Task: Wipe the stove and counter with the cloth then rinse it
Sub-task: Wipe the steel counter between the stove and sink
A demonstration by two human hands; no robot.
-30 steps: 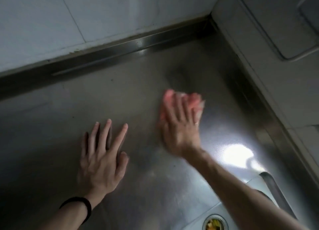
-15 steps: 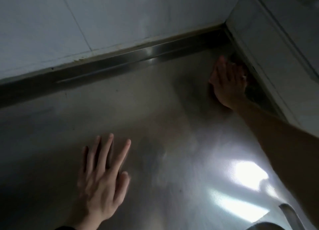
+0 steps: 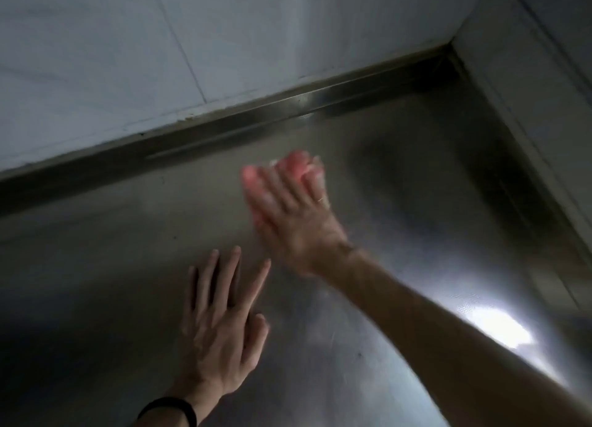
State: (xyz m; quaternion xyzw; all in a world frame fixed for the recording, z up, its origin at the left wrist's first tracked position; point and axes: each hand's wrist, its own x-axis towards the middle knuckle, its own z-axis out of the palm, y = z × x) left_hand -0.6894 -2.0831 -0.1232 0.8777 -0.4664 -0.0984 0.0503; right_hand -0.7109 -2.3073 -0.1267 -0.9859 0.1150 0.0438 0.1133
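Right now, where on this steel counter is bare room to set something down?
Bare counter lies left, between the left hand and the metal upstand, and far right, between the right hand and the side wall. The middle is crowded: the left hand lies flat there and the right hand presses the cloth.

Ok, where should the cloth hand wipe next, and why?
Probably sweep the cloth rightward toward the dark corner: the right hand presses it flat on the steel counter, the left hand rests flat beside it, and nothing blocks that stretch.
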